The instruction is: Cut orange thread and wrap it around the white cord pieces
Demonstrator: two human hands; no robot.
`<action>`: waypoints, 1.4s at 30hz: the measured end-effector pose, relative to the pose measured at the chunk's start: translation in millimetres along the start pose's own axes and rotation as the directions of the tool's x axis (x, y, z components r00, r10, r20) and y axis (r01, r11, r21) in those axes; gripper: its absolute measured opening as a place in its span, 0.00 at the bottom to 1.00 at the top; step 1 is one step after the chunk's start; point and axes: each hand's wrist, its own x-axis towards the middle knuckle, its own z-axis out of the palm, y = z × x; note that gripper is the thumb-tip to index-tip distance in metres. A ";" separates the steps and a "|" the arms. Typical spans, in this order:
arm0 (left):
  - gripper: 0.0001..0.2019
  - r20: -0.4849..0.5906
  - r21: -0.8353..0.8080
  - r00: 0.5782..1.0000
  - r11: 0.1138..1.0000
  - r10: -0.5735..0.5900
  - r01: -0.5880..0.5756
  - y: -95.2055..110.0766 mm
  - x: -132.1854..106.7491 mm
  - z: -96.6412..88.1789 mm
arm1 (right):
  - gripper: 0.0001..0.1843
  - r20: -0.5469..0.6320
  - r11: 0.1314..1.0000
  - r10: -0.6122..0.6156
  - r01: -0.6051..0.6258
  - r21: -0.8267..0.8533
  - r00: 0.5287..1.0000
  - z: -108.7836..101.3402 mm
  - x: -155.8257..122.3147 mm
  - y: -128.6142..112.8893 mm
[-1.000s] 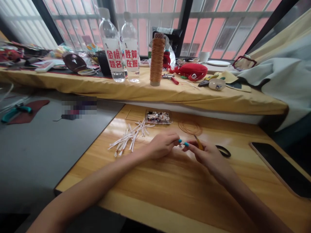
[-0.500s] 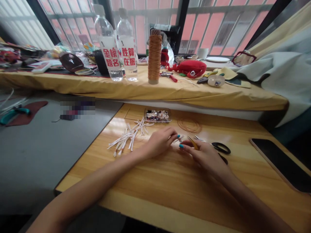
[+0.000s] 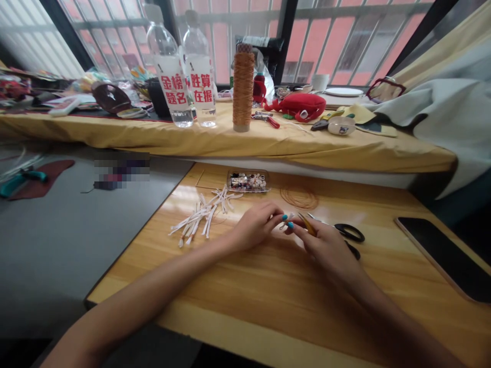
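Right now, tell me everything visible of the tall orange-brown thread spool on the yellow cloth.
The tall orange-brown thread spool is a slim cylinder, closely wound with what looks like thread or cord. A patterned brownish core end shows at the top, a bare tan band at the base. It stands upright on the yellow cloth, near the front edge, right of two clear bottles with red lettering. Only the cloth visibly touches it; its back is hidden.

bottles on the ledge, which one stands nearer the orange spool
The right-hand bottle, marked 胜算在握 in red: it stands between the orange spool and the left-hand bottle, which is farther off.
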 end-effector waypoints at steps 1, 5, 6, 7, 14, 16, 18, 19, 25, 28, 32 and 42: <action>0.09 0.005 -0.011 1.000 1.000 -0.005 0.005 0.2 0.4 -0.5 | 0.15 0.009 1.000 0.002 -0.002 0.004 1.000 0.0 0.2 0.5; 0.08 0.028 -0.055 0.999 0.998 -0.028 0.029 0.1 2.0 -1.4 | 0.14 0.031 1.000 -0.014 0.014 0.023 0.999 -1.0 2.3 3.3; 0.08 0.035 -0.064 0.999 0.997 -0.035 0.038 -0.1 2.3 -1.2 | 0.14 0.029 0.999 -0.023 0.023 0.023 0.999 -1.4 2.8 4.0; 0.09 0.042 -0.071 0.998 0.996 -0.042 0.045 -0.4 2.3 -0.8 | 0.14 0.027 0.999 -0.033 0.033 0.019 0.999 -1.9 3.3 4.4; 0.09 0.018 -0.037 0.998 0.998 -0.058 0.058 -2.2 1.4 1.5 | 0.12 0.013 0.989 -0.089 0.090 -0.115 0.996 -1.6 2.7 1.5; 0.07 0.046 -0.048 0.998 0.998 -0.041 0.043 -2.7 1.5 0.8 | 0.12 0.004 0.979 -0.110 0.109 -0.172 0.994 0.0 2.4 0.9; 0.06 0.090 -0.049 0.995 0.998 -0.033 0.037 -3.8 1.4 0.3 | 0.13 -0.014 0.965 -0.110 0.104 -0.240 0.994 1.2 2.6 3.0; 0.06 0.108 -0.030 0.993 0.998 -0.043 0.046 -4.5 1.2 0.3 | 0.13 -0.030 0.958 -0.093 0.081 -0.275 0.995 1.4 3.1 5.3; 0.13 0.070 0.203 0.969 0.954 -0.238 0.220 -9.4 0.1 1.3 | 0.31 -0.156 0.900 -0.058 -0.016 -0.436 0.986 -9.4 9.6 23.5; 0.10 0.000 0.207 0.976 0.955 -0.218 0.214 -13.0 2.6 -2.7 | 0.26 -0.224 0.874 -0.185 0.056 -0.482 0.957 -19.6 9.9 20.8; 0.10 0.095 0.242 0.994 0.968 0.045 -0.067 -21.3 5.4 -7.9 | 0.20 -0.338 0.926 -0.242 0.113 -0.360 0.909 -29.9 5.8 9.3; 0.17 0.233 0.267 0.972 0.962 -0.007 -0.056 -10.2 1.0 -14.1 | 0.17 -0.116 0.709 -0.467 0.293 -0.641 0.876 -28.9 14.7 32.9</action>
